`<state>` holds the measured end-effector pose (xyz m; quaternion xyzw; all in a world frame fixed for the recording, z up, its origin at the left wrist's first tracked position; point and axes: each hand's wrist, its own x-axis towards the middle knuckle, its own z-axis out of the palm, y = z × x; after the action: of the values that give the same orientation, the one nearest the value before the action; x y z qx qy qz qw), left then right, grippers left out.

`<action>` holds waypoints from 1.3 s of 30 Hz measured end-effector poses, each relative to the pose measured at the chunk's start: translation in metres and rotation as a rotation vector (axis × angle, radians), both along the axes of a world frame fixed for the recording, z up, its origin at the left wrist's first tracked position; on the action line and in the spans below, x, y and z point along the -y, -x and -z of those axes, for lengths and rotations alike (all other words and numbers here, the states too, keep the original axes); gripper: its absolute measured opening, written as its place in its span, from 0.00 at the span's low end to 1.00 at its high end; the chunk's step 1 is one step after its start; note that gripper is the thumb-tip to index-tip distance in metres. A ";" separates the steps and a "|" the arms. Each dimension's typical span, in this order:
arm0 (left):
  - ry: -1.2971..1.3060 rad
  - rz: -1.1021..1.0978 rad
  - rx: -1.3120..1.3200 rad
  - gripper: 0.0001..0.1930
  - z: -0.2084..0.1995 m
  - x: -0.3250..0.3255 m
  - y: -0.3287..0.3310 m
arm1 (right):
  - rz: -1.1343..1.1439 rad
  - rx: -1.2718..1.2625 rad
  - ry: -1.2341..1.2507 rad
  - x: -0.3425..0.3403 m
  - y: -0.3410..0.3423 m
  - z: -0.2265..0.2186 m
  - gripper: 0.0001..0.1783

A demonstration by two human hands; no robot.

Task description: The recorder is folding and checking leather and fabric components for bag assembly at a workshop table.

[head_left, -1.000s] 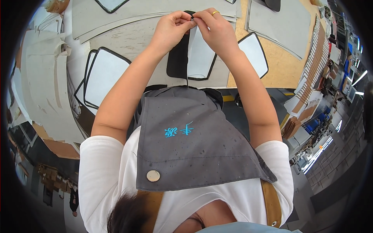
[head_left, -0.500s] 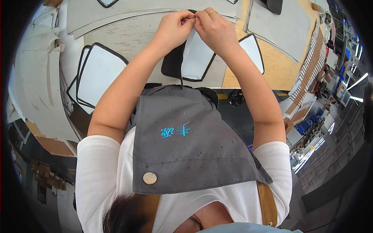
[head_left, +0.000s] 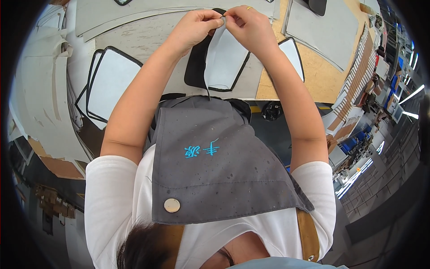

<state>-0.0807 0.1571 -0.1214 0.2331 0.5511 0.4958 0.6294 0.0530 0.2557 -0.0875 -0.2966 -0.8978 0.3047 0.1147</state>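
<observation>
At the far middle of the table, my left hand [head_left: 195,29] and my right hand [head_left: 253,30] meet with fingertips closed on the far edge of a white panel with black edging [head_left: 224,62]. A black sheet [head_left: 195,67] shows along the panel's left side, partly under it. Both hands pinch close together at the top, where the black and white layers meet. The panel's left edge is lifted and bends upward, while its near end lies by the table edge. My fingers hide the exact spot being pinched.
More white panels with black edging [head_left: 114,76] lie overlapped at the left, and another panel [head_left: 293,56] is beside my right forearm. Grey sheets [head_left: 324,36] are stacked at the far right, with a black piece [head_left: 317,6] on top. Torn cardboard [head_left: 42,89] stands at the far left.
My right hand has turned and opened its grip outward, with the thumb more visible. The white panel's left edge is lifted more, showing more of its face. Both hands stay at the same edge.
</observation>
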 end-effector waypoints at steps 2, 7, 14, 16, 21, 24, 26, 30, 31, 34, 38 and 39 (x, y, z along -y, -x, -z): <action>-0.001 -0.021 0.070 0.06 0.001 0.002 0.000 | -0.186 0.014 -0.317 0.005 -0.001 -0.002 0.04; -0.068 -0.294 0.306 0.08 0.008 0.008 0.014 | -0.381 0.107 -0.547 0.007 -0.028 0.006 0.07; -0.031 -0.324 0.204 0.08 0.004 0.017 0.012 | 0.103 0.049 0.142 0.052 -0.028 0.001 0.16; -0.060 -0.371 0.222 0.08 -0.003 0.018 0.007 | 0.161 -0.069 0.208 0.074 -0.015 0.003 0.23; -0.295 -0.205 -0.438 0.13 -0.005 0.023 0.024 | 0.224 0.000 0.256 0.061 -0.009 -0.004 0.19; -0.418 -0.105 -1.513 0.18 0.006 0.025 0.055 | 0.036 0.040 0.282 0.042 -0.023 -0.014 0.14; -0.412 -0.027 -1.554 0.23 0.015 0.032 0.059 | -0.024 0.106 0.328 0.032 -0.024 -0.030 0.14; 0.095 0.252 -0.335 0.26 -0.007 0.050 0.041 | -0.042 0.167 0.432 0.012 -0.034 -0.035 0.13; 0.153 0.191 -0.114 0.27 -0.010 0.058 0.034 | -0.015 0.229 0.495 0.007 -0.031 -0.039 0.14; 0.398 0.054 0.212 0.29 -0.026 0.082 0.007 | -0.080 0.307 0.506 0.003 -0.045 0.003 0.17; 0.518 -0.001 0.313 0.28 -0.027 0.108 -0.007 | -0.107 0.472 0.826 0.018 -0.042 0.021 0.16; 0.540 0.052 0.273 0.27 -0.024 0.111 -0.006 | -0.085 0.433 0.874 0.024 -0.045 0.028 0.16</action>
<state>-0.0750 0.0459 -0.0969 0.0026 0.5672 0.3415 0.7494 0.0983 0.2315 -0.1157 -0.3368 -0.7005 0.5886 -0.2223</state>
